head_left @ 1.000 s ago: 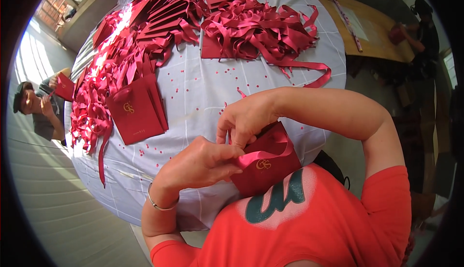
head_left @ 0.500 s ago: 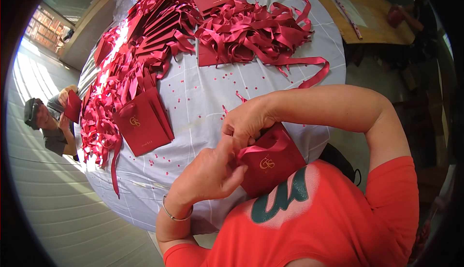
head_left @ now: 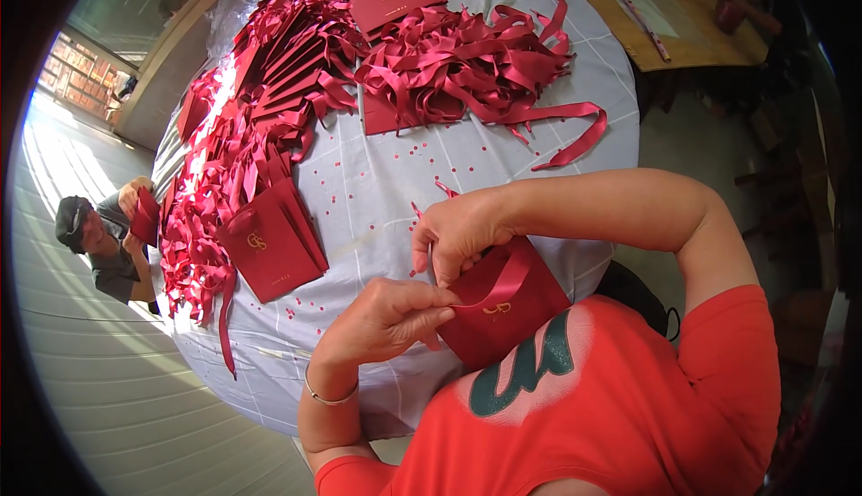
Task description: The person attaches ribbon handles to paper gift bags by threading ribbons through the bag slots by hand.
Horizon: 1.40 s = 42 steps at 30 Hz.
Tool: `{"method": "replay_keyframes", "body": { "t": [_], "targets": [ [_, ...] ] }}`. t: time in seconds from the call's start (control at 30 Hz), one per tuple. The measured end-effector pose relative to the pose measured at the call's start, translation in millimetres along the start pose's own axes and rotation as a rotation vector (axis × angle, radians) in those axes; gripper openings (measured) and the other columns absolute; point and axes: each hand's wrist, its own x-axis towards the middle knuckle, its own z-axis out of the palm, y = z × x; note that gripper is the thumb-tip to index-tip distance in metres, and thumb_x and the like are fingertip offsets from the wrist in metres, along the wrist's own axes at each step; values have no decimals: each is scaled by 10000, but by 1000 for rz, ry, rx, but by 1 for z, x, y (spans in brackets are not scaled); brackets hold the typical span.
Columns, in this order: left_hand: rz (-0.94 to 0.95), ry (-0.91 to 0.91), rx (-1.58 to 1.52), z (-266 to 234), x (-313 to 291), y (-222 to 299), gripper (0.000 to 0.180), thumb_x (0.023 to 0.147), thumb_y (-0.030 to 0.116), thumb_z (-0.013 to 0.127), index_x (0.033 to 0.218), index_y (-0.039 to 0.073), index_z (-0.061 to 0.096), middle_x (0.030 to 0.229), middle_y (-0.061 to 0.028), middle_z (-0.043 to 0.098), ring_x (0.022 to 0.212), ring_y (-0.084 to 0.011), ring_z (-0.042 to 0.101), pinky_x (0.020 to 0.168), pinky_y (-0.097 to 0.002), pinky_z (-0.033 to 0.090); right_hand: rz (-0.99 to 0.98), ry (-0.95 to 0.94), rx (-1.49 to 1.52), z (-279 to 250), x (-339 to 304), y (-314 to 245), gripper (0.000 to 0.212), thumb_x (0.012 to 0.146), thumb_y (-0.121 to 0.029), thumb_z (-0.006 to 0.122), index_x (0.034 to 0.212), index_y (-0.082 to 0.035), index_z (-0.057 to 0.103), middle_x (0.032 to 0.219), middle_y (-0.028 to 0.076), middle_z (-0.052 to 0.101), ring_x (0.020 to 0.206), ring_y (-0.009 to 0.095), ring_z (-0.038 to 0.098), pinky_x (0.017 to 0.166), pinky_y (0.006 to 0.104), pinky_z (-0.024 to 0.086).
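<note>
A dark red paper gift bag (head_left: 480,330) with a gold print lies at the table's near edge, against my red shirt. My left hand (head_left: 391,316), a bangle at its wrist, pinches the bag's red ribbon handle (head_left: 514,279) between thumb and fingertips near the bag's left side. The ribbon runs from there in a curve across the bag's front. My right hand (head_left: 465,231) reaches over from the right, its fingers bent down and closed at the bag's upper edge. Its fingertips are partly hidden. Two thin ribbon ends (head_left: 445,190) show just beyond this hand.
Ribboned red bags (head_left: 274,240) are heaped along the table's left side; another pile (head_left: 467,61) lies at the back. Small red dots (head_left: 426,150) are scattered over the pale tablecloth (head_left: 359,186). At far left, a person (head_left: 108,245) holds a red bag. A wooden table (head_left: 709,43) stands back right.
My left hand has drawn its fingers together onto the ribbon, which now stretches more in a curve. My right fingers have shifted at the bag's edge. The view has tilted slightly.
</note>
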Motion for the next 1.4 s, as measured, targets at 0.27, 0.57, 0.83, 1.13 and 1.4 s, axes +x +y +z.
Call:
{"method": "replay_keyframes", "body": {
  "t": [0.27,0.57,0.83,1.13,1.4],
  "targets": [
    [-6,-6,65,5,5,3,112,905,15,634,1006,-19,669,729,-111,669,615,-179,704,548,-284,527,-396,417,-143,-3,6,9,279,772,23,663,1011,17,519,793,98,667,684,153,620,593,300,498],
    [-55,20,155,9,9,13,164,890,-42,612,1016,5,518,653,-70,640,599,-170,702,512,-282,489,-597,869,-377,-33,36,17,170,778,2,624,923,2,534,759,95,636,701,200,640,653,347,515],
    [-169,74,172,7,7,10,214,892,-17,637,1027,9,473,661,-97,658,580,-190,693,492,-301,477,-768,925,-373,-39,13,9,225,815,-72,682,1002,9,588,914,102,669,720,156,645,667,306,511],
    [-312,234,390,-17,-1,0,294,865,282,699,814,-7,685,712,-171,676,641,-331,655,620,-401,507,-144,755,-680,-8,-91,33,249,856,-231,726,919,7,683,774,88,695,683,138,643,633,290,504],
    [-308,138,317,-6,14,-17,449,929,401,622,800,-26,671,632,-181,610,568,-284,610,588,-415,475,-182,542,-15,-1,-81,65,236,822,-144,784,956,4,659,774,15,643,699,77,592,615,233,481]
  ]
}}
